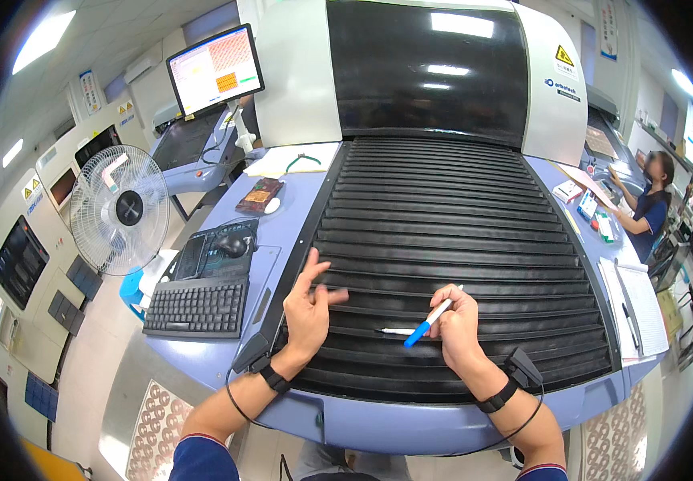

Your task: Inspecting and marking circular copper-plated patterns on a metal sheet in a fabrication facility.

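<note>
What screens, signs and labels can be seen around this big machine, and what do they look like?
Monitor: upper left on a stand, lit white with orange and yellow panels.
Warning sticker: upper right on the machine's white housing, a yellow triangle.
Warning signs: far left on beige cabinets, yellow triangles on white.
Dark screens: left cabinet fronts, black rectangles.
Wall poster: upper left, tall white sheet with blue.

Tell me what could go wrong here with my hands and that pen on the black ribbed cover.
The right hand holds a blue-capped pen loosely, tip down, over the ribbed black cover; it could slip and roll down the slope. A thin white stick lies loose on a rib and might slide off or get knocked. The left hand rests on the cover's edge, where fingers could catch between slats if it moves.
</note>
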### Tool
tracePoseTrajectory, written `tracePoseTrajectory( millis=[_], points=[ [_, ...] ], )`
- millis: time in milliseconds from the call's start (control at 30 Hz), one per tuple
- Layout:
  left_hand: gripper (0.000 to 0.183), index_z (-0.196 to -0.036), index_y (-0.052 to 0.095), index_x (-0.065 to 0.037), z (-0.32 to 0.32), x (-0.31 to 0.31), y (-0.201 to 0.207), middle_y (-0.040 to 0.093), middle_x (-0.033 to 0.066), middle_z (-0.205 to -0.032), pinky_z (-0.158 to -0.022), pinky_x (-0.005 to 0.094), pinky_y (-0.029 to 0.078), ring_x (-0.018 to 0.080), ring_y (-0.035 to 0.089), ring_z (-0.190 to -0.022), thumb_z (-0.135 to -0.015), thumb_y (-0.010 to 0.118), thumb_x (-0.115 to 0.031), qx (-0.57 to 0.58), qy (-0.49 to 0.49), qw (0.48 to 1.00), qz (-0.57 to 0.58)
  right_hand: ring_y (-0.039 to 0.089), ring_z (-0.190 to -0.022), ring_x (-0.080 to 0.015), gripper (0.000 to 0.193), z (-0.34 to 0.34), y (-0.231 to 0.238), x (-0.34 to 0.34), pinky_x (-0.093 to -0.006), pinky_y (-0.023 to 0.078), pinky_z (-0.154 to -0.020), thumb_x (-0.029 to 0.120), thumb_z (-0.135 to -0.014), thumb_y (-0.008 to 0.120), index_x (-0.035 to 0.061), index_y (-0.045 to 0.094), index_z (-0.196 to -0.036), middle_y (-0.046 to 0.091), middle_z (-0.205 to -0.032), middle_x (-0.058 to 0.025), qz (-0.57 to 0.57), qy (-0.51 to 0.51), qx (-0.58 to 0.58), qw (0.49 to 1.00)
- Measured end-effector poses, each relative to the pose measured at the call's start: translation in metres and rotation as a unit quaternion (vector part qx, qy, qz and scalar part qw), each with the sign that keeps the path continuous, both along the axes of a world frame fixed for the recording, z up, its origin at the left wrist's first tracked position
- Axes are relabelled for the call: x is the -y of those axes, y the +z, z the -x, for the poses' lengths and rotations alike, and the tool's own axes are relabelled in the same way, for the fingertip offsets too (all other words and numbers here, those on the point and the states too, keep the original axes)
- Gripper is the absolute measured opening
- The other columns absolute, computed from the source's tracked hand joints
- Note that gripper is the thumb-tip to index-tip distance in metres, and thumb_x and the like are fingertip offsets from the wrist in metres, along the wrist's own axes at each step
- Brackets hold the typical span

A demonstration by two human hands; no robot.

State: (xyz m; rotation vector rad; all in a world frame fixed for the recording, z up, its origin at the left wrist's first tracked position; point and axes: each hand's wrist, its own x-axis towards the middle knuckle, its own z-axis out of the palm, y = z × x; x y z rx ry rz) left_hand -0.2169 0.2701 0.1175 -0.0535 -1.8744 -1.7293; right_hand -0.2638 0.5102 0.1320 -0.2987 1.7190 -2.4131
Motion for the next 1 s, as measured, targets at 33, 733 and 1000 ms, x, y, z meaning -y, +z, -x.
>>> tracePoseTrajectory(
  millis=[33, 733, 1000],
  points=[
    [0.066, -0.138, 0.051, 0.002, 0.0, -0.01, 0.011, 0.026, 0.0215, -0.158, -0.062, 0.0257, 0.065, 0.0363, 0.048, -0.133, -0.076, 0.038, 0.021, -0.015, 0.018, 1.0, -0.006, 0.05, -0.043, -0.0147, 0.034, 0.001, 0.0, -0.002, -0.0276, 0.04, -0.042, -0.016, -0.063, 0.035, 0.0026, 0.055, -0.084, 0.053, -0.058, -0.0067, 0.004, -0.009, -0.002, 1.0],
    [0.036, -0.118, 0.071, -0.007, 0.009, 0.013, -0.003, 0.045, 0.0205, -0.149, -0.113, 0.0427, 0.034, 0.0359, 0.044, -0.137, -0.083, 0.068, -0.011, -0.064, 0.142, 0.962, 0.225, 0.051, -0.05, -0.0156, 0.038, 0.028, 0.002, -0.022, -0.0266, 0.044, -0.045, -0.017, -0.06, 0.039, 0.0034, 0.055, -0.087, 0.05, -0.066, -0.0044, -0.016, -0.096, -0.036, 0.995],
    [0.037, -0.12, 0.067, -0.006, 0.008, 0.009, -0.006, 0.048, 0.0182, -0.147, -0.11, 0.0438, 0.038, 0.0366, 0.048, -0.131, -0.083, 0.066, -0.01, -0.07, 0.113, 0.961, 0.243, 0.053, -0.054, -0.0172, 0.039, 0.032, -0.002, -0.025, -0.0286, 0.045, -0.05, -0.016, -0.06, 0.038, 0.0039, 0.055, -0.089, 0.05, -0.07, -0.0047, -0.003, -0.108, -0.026, 0.994]
  ],
)
